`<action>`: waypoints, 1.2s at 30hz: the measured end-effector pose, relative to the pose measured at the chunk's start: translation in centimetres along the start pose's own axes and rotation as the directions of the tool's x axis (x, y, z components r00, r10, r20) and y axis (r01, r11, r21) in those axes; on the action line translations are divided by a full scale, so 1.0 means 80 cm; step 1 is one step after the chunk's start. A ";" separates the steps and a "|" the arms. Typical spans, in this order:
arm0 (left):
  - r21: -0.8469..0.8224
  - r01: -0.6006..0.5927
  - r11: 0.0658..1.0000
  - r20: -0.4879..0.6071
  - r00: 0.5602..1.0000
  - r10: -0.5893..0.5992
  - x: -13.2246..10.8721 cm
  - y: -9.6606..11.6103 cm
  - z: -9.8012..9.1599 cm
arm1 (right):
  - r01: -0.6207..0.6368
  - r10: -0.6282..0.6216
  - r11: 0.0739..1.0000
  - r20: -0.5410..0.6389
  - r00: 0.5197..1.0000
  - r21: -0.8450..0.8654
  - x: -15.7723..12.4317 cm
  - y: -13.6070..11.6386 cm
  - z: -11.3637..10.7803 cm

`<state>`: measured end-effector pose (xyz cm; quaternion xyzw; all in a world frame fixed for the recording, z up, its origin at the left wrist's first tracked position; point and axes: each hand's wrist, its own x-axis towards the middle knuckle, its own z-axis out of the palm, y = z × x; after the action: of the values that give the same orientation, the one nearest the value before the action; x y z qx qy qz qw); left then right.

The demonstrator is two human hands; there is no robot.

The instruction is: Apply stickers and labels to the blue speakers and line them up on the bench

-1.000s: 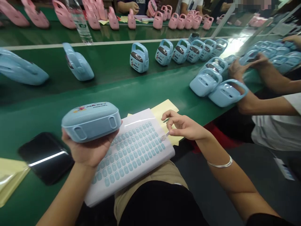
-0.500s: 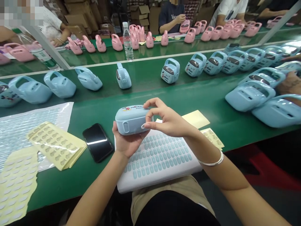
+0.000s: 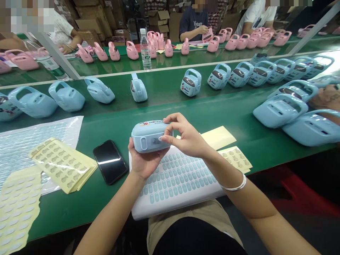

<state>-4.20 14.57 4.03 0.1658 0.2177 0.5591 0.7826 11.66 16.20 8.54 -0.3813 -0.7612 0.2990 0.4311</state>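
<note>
My left hand (image 3: 145, 161) is wrapped round the underside of a light blue case (image 3: 148, 136), which lies on its side with a printed face upward and an oval slot toward me. A small grey label (image 3: 155, 141) shows on the near side of the case. My right hand (image 3: 183, 136) touches the right end of the case, thumb and fingers bent close to the label; whether they pinch anything is too small to tell. Beneath the hands lies a white sheet (image 3: 180, 179) with rows of pale blue oval stickers, partly over my lap.
A black phone (image 3: 110, 162), yellow sticker sheets (image 3: 63, 164) and a plastic-covered sheet (image 3: 71, 131) lie at left. More yellow sheets (image 3: 235, 158) lie at right. Blue cases (image 3: 191, 83) line the green belt. A bottle (image 3: 145, 51) and pink cases stand beyond; other people sit opposite.
The grey label now shows on the near side of the case, beside my right fingertips, which have moved slightly. My left hand keeps its hold. The view has shifted a little.
</note>
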 end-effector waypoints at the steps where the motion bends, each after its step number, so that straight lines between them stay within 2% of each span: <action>1: -0.004 -0.001 1.000 0.005 1.000 0.001 0.000 0.000 0.000 | 0.030 -0.031 0.999 -0.037 0.999 -0.027 -0.001 0.003 0.004; 5: -0.011 -0.002 1.000 -0.003 1.000 0.002 0.003 0.000 -0.001 | 0.187 -0.221 0.966 -0.190 0.957 -0.178 -0.007 0.010 0.024; 8: 0.019 -0.016 1.000 -0.012 1.000 0.016 0.004 0.002 -0.003 | 0.299 -0.325 0.938 -0.148 0.934 -0.173 -0.018 0.006 0.025; 10: 0.068 -0.034 0.997 -0.001 0.999 0.034 0.005 0.004 -0.004 | 0.306 -0.315 0.946 -0.080 0.946 -0.108 -0.028 0.003 0.009; 13: 0.120 -0.048 0.992 -0.008 0.999 0.050 0.005 0.005 -0.001 | 0.185 -0.184 0.980 0.019 0.983 -0.070 -0.049 0.014 -0.042; 15: 0.141 -0.059 0.988 -0.033 0.997 0.064 0.006 0.005 0.002 | 0.030 -0.018 0.993 0.102 0.995 -0.113 -0.068 0.032 -0.085; 16: 0.154 -0.070 0.986 -0.047 0.996 0.078 0.006 0.005 0.005 | -0.068 0.090 0.986 0.141 0.986 -0.150 -0.079 0.042 -0.106; 17: 0.167 -0.084 0.982 -0.060 0.994 0.095 0.007 0.004 0.006 | -0.174 0.207 0.966 0.169 0.964 -0.192 -0.091 0.053 -0.125; 19: 0.188 -0.118 0.975 -0.068 0.989 0.133 0.009 0.003 0.009 | -0.368 0.420 0.894 0.190 0.887 -0.257 -0.113 0.072 -0.153; 21: 0.197 -0.133 0.971 -0.045 0.989 0.144 0.011 0.001 0.008 | -0.495 0.553 0.821 0.181 0.813 -0.285 -0.131 0.088 -0.167; 24: 0.206 -0.119 0.971 -0.025 0.992 0.127 0.013 -0.001 0.004 | -0.558 0.613 0.779 0.159 0.774 -0.287 -0.145 0.102 -0.173; 31: 0.263 -0.149 0.953 -0.007 0.988 0.156 0.012 -0.005 0.003 | -0.570 0.625 0.763 0.121 0.771 -0.304 -0.147 0.109 -0.182; 36: 0.278 -0.151 0.949 -0.015 0.987 0.161 0.011 -0.005 0.008 | -0.551 0.609 0.764 0.094 0.787 -0.335 -0.153 0.113 -0.177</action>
<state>-3.32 15.27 4.22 0.2794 0.2943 0.5865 0.7010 31.23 12.55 2.61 -0.6262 -0.6789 0.3394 0.1785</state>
